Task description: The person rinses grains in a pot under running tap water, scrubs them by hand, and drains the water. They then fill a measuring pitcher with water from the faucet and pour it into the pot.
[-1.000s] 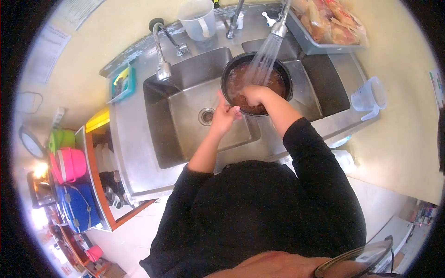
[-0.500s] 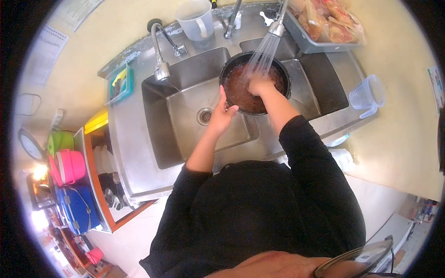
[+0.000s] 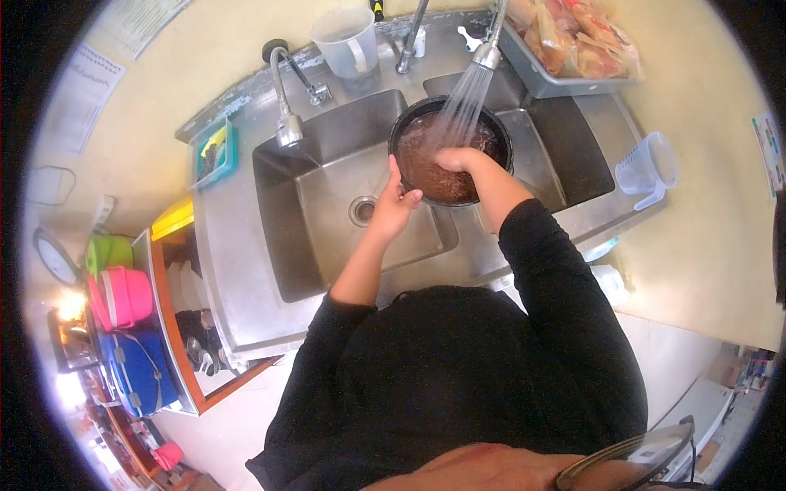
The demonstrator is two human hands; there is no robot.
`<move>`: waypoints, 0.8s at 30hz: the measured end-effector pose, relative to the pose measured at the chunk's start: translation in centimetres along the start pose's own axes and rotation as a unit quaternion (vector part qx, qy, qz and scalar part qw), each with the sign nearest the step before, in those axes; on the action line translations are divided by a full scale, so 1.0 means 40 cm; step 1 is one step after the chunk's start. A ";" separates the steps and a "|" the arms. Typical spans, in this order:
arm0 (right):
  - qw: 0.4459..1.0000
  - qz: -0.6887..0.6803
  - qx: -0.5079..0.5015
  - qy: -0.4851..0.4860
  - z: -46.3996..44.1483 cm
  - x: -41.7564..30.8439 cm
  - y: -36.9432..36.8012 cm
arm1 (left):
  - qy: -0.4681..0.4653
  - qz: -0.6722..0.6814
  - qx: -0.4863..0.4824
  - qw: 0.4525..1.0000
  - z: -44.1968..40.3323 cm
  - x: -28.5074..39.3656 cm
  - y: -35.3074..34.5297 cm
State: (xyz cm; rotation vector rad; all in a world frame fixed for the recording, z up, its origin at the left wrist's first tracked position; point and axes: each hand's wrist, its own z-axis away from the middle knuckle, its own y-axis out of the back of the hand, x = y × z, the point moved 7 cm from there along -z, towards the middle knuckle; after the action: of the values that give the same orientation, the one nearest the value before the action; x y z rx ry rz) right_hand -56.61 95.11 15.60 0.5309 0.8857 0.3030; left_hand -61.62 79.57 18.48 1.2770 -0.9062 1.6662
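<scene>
A round black pot (image 3: 395,169) rests over the divider between two sink basins, filled with murky reddish-brown water and brown stuff I cannot make out. Spray from the right faucet head (image 3: 486,56) falls into it. My left hand (image 3: 395,203) holds the pot's left side, its thumb apart and some fingers behind the wall. Inside the pot, my right hand (image 3: 460,159) dips into the water; its fingertips are hidden under the surface.
A second faucet (image 3: 287,128) trickles into the left basin. Around the sink are a clear pitcher (image 3: 344,45), a measuring jug (image 3: 647,164), a teal tray (image 3: 221,172) and a grey tub (image 3: 565,87) with bagged meat-like pieces.
My right hand has shifted slightly left within the pot and turned, its wrist now flatter. My left hand stays on the pot's side, and the water keeps spraying.
</scene>
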 end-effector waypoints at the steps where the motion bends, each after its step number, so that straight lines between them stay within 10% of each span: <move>1: 1.000 -0.030 0.001 0.001 0.013 -0.012 -0.005 | 0.001 -0.003 0.001 1.000 0.000 -0.001 0.001; 8: 0.997 -0.042 0.065 -0.030 0.017 -0.069 0.025 | 0.005 -0.014 0.002 1.000 0.011 0.008 0.002; 14: 0.932 0.231 0.264 0.091 0.041 -0.075 0.055 | 0.001 -0.010 0.001 1.000 0.004 0.000 0.004; 24: 0.974 0.224 0.005 -0.028 -0.048 0.004 -0.035 | -0.003 -0.011 -0.006 1.000 0.003 -0.002 0.004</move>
State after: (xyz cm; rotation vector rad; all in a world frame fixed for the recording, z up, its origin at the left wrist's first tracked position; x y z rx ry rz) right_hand -57.99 94.61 13.71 0.7444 0.7051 0.6914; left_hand -61.71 79.39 18.43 1.2810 -0.9013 1.6388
